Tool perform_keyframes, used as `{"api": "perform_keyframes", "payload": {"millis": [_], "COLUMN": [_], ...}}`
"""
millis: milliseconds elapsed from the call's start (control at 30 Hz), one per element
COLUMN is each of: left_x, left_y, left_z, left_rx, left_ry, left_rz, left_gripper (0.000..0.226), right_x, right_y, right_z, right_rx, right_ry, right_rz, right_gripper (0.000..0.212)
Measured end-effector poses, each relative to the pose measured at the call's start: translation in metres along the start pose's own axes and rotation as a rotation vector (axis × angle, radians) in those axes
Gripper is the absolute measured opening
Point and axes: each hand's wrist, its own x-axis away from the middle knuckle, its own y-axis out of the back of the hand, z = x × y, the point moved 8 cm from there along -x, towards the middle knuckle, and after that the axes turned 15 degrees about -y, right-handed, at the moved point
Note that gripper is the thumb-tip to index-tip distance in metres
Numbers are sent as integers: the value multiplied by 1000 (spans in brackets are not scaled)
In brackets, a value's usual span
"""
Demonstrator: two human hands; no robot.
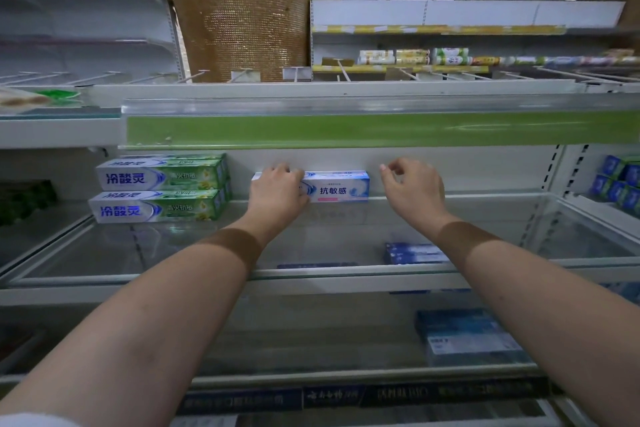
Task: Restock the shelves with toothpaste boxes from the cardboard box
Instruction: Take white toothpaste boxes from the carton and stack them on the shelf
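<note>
Head view of a shop shelf bay during restocking. A white-and-blue toothpaste box point(334, 185) lies on its long side at the back of the glass shelf point(346, 236), just at 12 o'clock of frame centre, printed face forward so the label reads from the aisle. The left hand point(278, 191) is closed over the box's left end, fingers curled across the top edge and thumb against the front, a grip that suits pushing the box square against the back panel. The right hand point(412, 189) hovers just at 3 o'clock of the box's right end, half open with fingers loosely bent and holding nothing; it appears placed to steady or align that end. At 9 o'clock of the held box, with a gap between, stands a stack of green-and-white toothpaste boxes point(161, 189), two high, likewise face out, which suggests the new box begins a neighbouring row. Blue boxes point(415, 253) sit on lower shelves at 5 o'clock. The green price strip point(346, 130) of the shelf above overhangs the work. The cardboard box is not in view.
</note>
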Motion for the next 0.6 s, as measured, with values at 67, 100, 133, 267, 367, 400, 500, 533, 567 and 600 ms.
{"api": "perform_keyframes", "payload": {"millis": [67,100,133,267,367,400,500,533,567,600], "left_x": [1,2,2,5,17,23,42,49,58,67], "left_y": [-2,-2,-3,-1,12,17,33,40,46,52], "left_z": [0,0,1,5,4,4,3,3,4,4], "left_rx": [11,26,53,214,279,285,291,284,279,275], "left_ry": [13,17,23,36,33,34,51,65,79,92], "left_rz": [2,1,4,17,-30,-53,-114,-124,-131,-132], "left_gripper": [37,38,40,50,52,51,45,43,44,45], "right_x": [3,5,7,14,23,27,42,48,54,61], "right_y": [-1,-1,-1,-6,-10,-10,-12,-12,-12,-11], "right_z": [1,2,2,5,10,13,25,30,35,40], "right_rx": [4,2,-1,23,86,104,143,152,158,161], "right_ry": [6,7,5,-16,-34,-32,2,12,21,32], "right_rz": [11,15,20,71,134,150,200,216,234,249], "right_gripper": [35,35,35,32,28,28,28,28,29,28]}}
